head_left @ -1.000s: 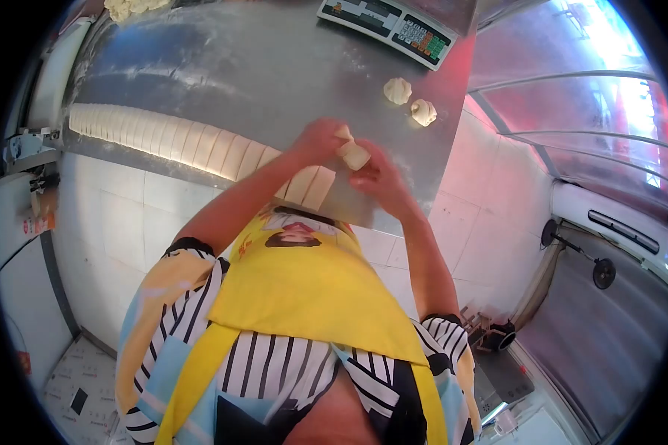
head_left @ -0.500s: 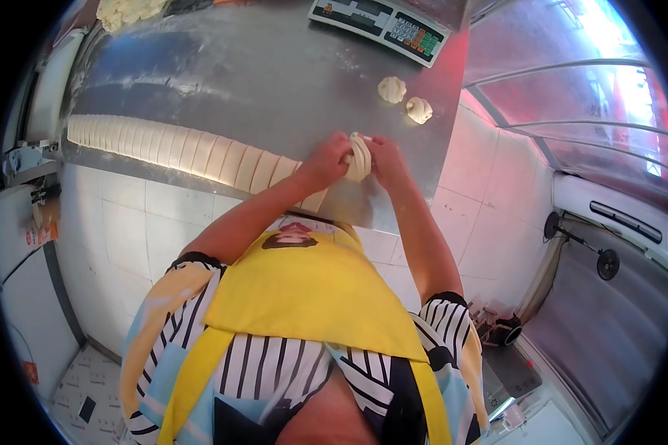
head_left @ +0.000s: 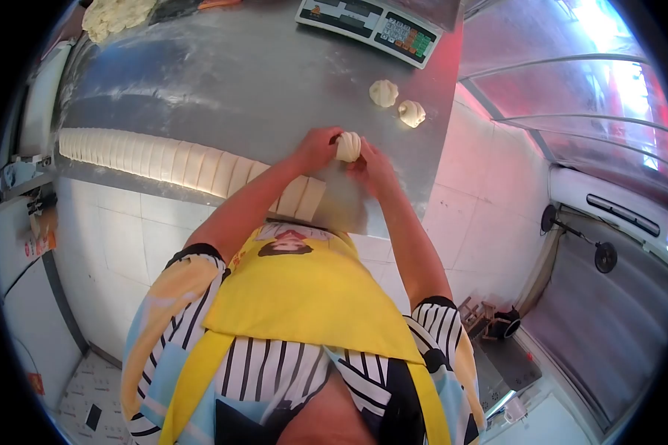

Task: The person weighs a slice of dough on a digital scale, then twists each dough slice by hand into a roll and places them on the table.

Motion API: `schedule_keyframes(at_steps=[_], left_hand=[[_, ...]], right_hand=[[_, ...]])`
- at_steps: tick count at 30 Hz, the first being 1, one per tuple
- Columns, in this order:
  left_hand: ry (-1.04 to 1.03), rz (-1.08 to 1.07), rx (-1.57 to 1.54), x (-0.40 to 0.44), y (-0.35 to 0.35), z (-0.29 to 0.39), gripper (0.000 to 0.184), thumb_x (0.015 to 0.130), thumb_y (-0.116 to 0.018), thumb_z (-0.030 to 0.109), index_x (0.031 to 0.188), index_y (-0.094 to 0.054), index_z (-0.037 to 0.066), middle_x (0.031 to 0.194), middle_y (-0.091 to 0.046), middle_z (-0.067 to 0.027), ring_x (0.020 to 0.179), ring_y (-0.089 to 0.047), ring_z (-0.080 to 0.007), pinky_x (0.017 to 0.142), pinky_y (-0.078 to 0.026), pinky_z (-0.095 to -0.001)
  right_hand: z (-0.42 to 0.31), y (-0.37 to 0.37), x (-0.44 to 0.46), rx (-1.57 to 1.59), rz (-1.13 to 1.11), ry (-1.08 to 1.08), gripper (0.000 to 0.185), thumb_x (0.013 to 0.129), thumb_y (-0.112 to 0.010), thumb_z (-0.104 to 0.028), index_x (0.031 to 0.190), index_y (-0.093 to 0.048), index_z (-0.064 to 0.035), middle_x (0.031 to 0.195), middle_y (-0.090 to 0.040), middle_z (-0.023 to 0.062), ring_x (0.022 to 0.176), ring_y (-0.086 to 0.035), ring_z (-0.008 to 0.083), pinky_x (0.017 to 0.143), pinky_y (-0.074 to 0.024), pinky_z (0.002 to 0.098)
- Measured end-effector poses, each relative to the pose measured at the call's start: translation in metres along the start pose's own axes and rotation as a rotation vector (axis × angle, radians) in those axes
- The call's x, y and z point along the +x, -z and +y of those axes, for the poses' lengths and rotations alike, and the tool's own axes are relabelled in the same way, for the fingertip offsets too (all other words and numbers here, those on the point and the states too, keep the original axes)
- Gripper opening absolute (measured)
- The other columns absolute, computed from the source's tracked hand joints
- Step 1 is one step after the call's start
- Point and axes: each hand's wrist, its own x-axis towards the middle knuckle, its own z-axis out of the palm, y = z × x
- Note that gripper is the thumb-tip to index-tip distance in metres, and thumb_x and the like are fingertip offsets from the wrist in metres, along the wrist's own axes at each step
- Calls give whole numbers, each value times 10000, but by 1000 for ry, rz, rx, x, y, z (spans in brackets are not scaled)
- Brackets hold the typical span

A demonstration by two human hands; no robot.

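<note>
A twisted dough roll point(head_left: 348, 147) with ridged strands is held between my two hands above the steel table. My left hand point(head_left: 319, 150) is closed on its left side, fingertips pressed to the dough. On the other side, the fingers of my right hand point(head_left: 373, 167) grip its right edge; some of them are hidden beneath. Below my left forearm runs a long row of cut dough strips point(head_left: 178, 165), with the last pieces near the table's front edge. Two shaped dough rolls, one round point(head_left: 384, 93) and one beside it point(head_left: 412, 113), rest beyond my right hand.
A digital scale point(head_left: 371, 28) stands at the back of the steel table point(head_left: 223, 81). At the far left corner lies a large lump of dough point(head_left: 117, 18). The table's right edge passes just beyond the shaped rolls.
The dough between my hands has gone from a long, hanging loop to a compact, rounded twist. Both hands have shifted slightly, and the camera view has moved a little.
</note>
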Motion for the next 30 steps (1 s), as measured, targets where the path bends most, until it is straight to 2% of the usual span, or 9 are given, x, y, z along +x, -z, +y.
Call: schedule_keyframes(at_steps=[7, 10, 13, 15, 18, 22, 23, 25, 30], left_hand=[[-132, 140, 232, 27, -4, -43, 205, 785, -607, 185, 940, -563, 58, 796, -612, -108, 675, -554, -194, 627, -450, -321], [-152, 157, 277, 26, -14, -53, 203, 777, -605, 173, 935, -543, 61, 813, -611, -131, 710, -570, -233, 650, -452, -340], [-125, 233, 436, 27, -18, -59, 201, 770, -573, 106, 956, -509, 65, 813, -602, -153, 760, -595, -275, 659, -456, -366], [-247, 260, 378, 27, -21, -62, 232, 762, -544, 59, 989, -499, 59, 794, -605, -150, 734, -609, -274, 632, -457, -378], [152, -8, 61, 14, 0, -17, 219, 772, -542, 57, 985, -495, 46, 728, -603, -125, 603, -604, -221, 529, -465, -343], [219, -62, -186, 13, 3, -18, 205, 789, -539, 63, 987, -491, 40, 678, -588, -92, 524, -586, -159, 447, -458, -295], [203, -31, -176, 9, 0, -16, 201, 794, -538, 66, 988, -490, 39, 667, -583, -85, 512, -582, -144, 430, -455, -282], [180, 61, -56, 1, -6, -7, 196, 778, -539, 61, 964, -486, 28, 719, -604, -132, 557, -612, -224, 469, -482, -346], [-100, 305, 408, 8, -26, -39, 191, 792, -527, 118, 936, -469, 6, 805, -615, -217, 744, -599, -405, 651, -476, -462]], right_hand=[[-3, 4, -3, -440, -81, 103, 239, 892, -516, -190, 1045, -537, -7, 878, -589, 83, 640, -604, 161, 537, -504, 297], [12, 5, 12, -903, 157, 327, 235, 843, -517, -98, 1062, -541, -16, 795, -589, 67, 598, -593, 142, 500, -499, 268], [5, 8, 7, -342, -30, 149, 187, 811, -537, -83, 989, -553, -28, 713, -580, 44, 544, -567, 124, 467, -471, 251], [0, 5, 12, -454, 61, 97, 123, 794, -555, -64, 914, -557, -39, 652, -555, 23, 493, -527, 112, 420, -431, 260], [9, -3, 22, -647, 273, 267, 68, 790, -579, -68, 826, -531, -34, 621, -540, 25, 468, -502, 108, 394, -407, 271], [32, 16, 39, -1046, 309, 711, 109, 776, -603, -45, 798, -496, -35, 630, -533, 37, 467, -503, 111, 395, -407, 265], [30, 18, 39, -928, 262, 600, 119, 770, -606, -33, 807, -493, -37, 633, -532, 37, 464, -503, 113, 396, -409, 264], [12, 7, 21, -695, 169, 366, 145, 759, -611, -10, 826, -487, -42, 639, -531, 37, 459, -502, 116, 398, -411, 264], [41, 31, 45, -826, 177, 437, 202, 757, -626, -21, 929, -522, -40, 658, -556, 47, 472, -524, 117, 389, -401, 262]])
